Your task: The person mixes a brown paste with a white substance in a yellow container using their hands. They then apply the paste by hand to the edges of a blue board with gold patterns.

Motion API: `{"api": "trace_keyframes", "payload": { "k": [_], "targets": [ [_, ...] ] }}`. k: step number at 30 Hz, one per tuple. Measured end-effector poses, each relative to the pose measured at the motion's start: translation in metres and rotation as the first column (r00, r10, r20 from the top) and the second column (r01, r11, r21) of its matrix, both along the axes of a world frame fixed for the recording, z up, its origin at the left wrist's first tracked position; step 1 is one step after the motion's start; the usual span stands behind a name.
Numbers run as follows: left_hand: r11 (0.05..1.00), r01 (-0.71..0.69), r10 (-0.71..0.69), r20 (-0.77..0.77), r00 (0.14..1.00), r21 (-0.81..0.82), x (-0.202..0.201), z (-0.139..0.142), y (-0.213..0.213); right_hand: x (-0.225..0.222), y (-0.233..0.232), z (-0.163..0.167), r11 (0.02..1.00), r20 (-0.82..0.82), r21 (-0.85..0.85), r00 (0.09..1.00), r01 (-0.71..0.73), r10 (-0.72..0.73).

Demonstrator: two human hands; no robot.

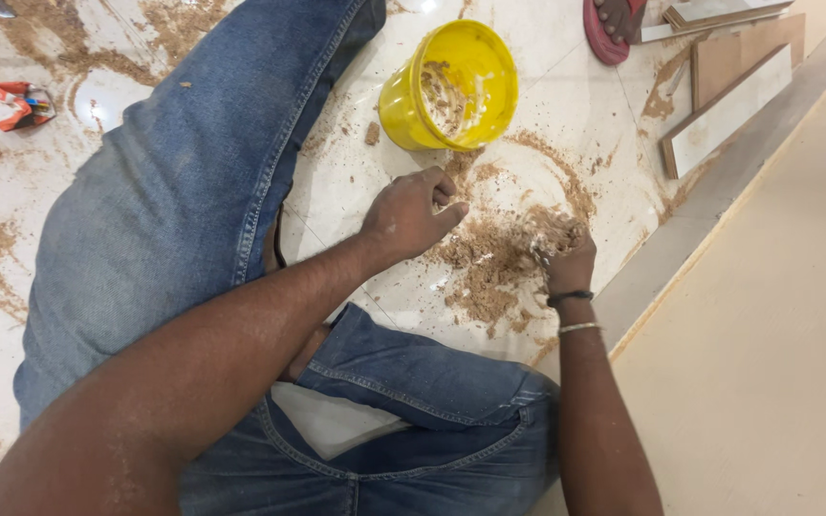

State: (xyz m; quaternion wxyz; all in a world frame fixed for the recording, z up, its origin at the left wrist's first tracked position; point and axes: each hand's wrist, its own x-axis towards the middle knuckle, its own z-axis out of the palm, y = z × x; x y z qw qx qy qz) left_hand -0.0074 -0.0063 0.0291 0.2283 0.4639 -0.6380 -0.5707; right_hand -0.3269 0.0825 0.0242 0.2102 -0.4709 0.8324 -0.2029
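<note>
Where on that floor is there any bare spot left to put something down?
The plain beige board at the right is bare. A cleaner patch of tile lies between the yellow bucket and the offcuts. It is crowded around the sawdust pile, where the left hand and right hand work.

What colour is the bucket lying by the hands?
Yellow bucket, smeared with brown sawdust mix inside; head view.

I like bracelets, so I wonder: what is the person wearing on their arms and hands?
No sleeves or gloves. The right wrist has a black band and a thin silvery bangle. The left hand wears nothing. Both hands are dusted with pale powder.
</note>
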Motion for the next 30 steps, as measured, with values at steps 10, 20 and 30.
{"api": "trace_keyframes", "payload": {
  "k": [10, 20, 30],
  "targets": [
    [1.0, -0.023, 0.023, -0.053, 0.998, 0.013, -0.009, -0.005, 0.004, 0.056, 0.031, -0.04, 0.842, -0.271, 0.537, 0.938, -0.039, 0.217],
    [0.999, -0.031, 0.031, -0.024, 0.999, 0.025, -0.002, 0.002, -0.002, 0.03, 0.001, -0.034, 0.996, -0.258, 0.084, 0.964, -0.042, 0.062],
    [0.999, 0.006, -0.005, -0.013, 1.0, 0.047, -0.003, 0.006, -0.003, 0.021, -0.017, 0.018, 0.901, 0.109, 0.187, 0.919, -0.392, 0.378]
  ]
}}
